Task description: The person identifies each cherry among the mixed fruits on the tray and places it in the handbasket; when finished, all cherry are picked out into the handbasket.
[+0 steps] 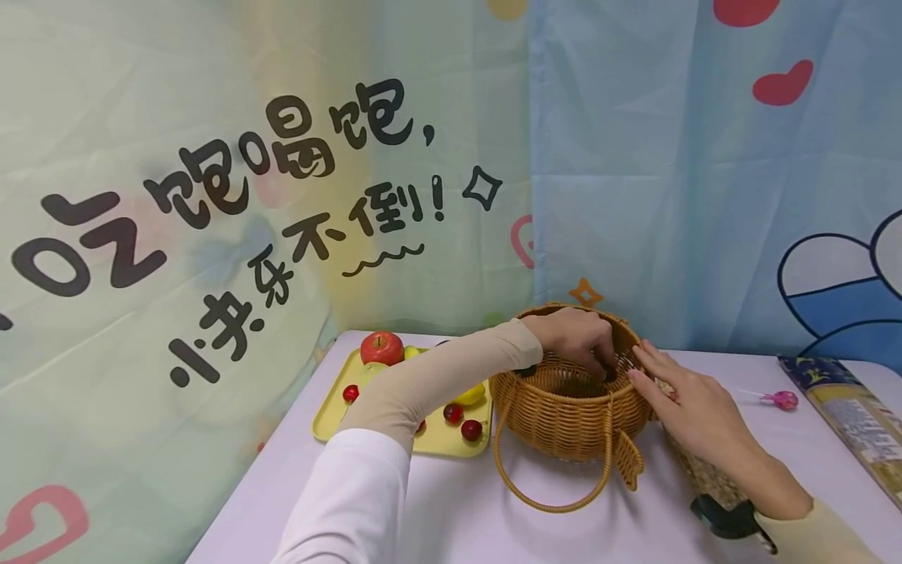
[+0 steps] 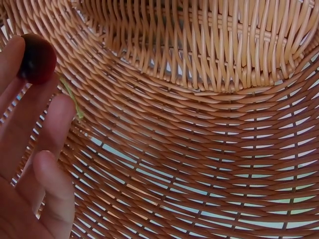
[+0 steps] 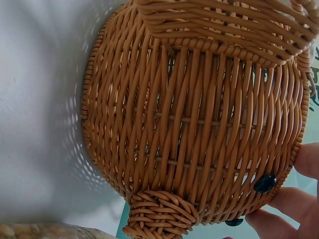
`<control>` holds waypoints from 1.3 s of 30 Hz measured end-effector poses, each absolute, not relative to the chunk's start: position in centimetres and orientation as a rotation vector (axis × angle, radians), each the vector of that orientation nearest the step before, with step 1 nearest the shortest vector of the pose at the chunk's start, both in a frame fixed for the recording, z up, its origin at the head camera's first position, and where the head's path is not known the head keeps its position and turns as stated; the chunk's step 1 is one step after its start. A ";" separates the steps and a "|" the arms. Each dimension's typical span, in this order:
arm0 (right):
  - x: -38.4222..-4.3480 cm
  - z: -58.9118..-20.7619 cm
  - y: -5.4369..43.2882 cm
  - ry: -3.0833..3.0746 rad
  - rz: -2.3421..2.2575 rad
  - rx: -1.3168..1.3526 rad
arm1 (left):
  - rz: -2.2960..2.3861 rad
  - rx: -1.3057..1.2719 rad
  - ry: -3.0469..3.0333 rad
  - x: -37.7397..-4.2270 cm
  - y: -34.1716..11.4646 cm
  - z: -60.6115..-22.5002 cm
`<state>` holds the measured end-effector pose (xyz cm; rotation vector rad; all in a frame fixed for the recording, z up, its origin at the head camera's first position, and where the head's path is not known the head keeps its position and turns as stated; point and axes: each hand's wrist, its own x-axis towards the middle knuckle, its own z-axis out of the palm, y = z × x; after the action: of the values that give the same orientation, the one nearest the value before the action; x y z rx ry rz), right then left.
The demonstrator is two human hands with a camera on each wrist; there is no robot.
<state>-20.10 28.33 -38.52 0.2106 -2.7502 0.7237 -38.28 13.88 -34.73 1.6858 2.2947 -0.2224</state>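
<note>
Cherry (image 2: 40, 59), one: round, glossy, dark red shading to near black, with a thin green stem (image 2: 71, 97). Location: inside the wicker basket, pinched between thumb and finger of the left hand (image 1: 578, 337).

Wicker basket (image 1: 564, 427), one: honey-brown, round-bellied, open-topped, with black beads (image 3: 264, 183) on the outside; handle (image 1: 560, 509) lowered below the left hand. Right hand (image 1: 694, 399): fingers extended, resting against the rim, thumb apart from them.

Yellow tray (image 1: 331, 415), left of the left hand: red apple (image 1: 381, 347), yellow fruit (image 1: 470, 394), loose cherries (image 1: 471, 430). Left sleeve (image 1: 437, 368) crosses over it.

Pink lollipop (image 1: 784, 400), right of the right hand; printed packet (image 1: 846, 415) farther right.

Condition of view: some tray fruit covered by the left sleeve; printed packet cut off at the edge; brown speckled item (image 1: 708, 474) beneath the right forearm partly covered, contents unclear. Cherry concealed from the head view.
</note>
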 end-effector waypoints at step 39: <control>-20.1 -38.7 28.2 -2.759 0.724 0.216 | -0.119 1.703 2.366 -38.3 12.3 -31.6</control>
<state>-20.10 28.25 -38.66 0.2161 -2.7588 0.7240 -38.28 12.26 -31.59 1.7028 2.3660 -0.1194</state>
